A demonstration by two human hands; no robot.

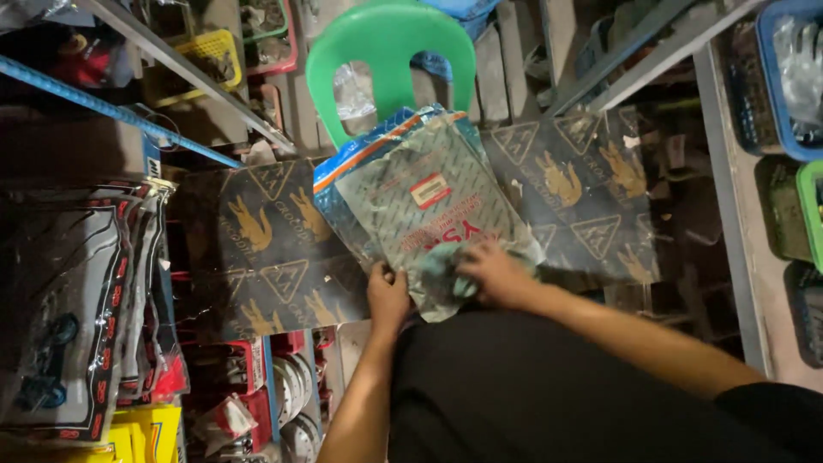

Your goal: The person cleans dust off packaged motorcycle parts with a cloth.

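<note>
I have my left hand (387, 296) pinched on the near left edge of a flat plastic packet (420, 201), thumb on top and fingers curled under it, so that hand is closed on the packet. My right hand (497, 274) lies on top of the packet's near end, pressing a pale green cloth (441, 273) flat against the plastic; the fingers are bent over the cloth, though in this dim light I cannot say for sure whether they grip it or only press on it. The packet is grey with a blue and orange strip along its upper left side and a small red and white label near the middle. It rests tilted on a dark board (257, 249) printed with gold figures and triangles, its far corner reaching toward a green plastic chair (390, 39). To my left, bagged goods with red and black trim (77, 300) hang in a stack. On the shelves at the right stand a blue crate (793, 81) holding clear plastic wrapping and a green bin (810, 214); a yellow basket (201, 56) sits up left.
</note>
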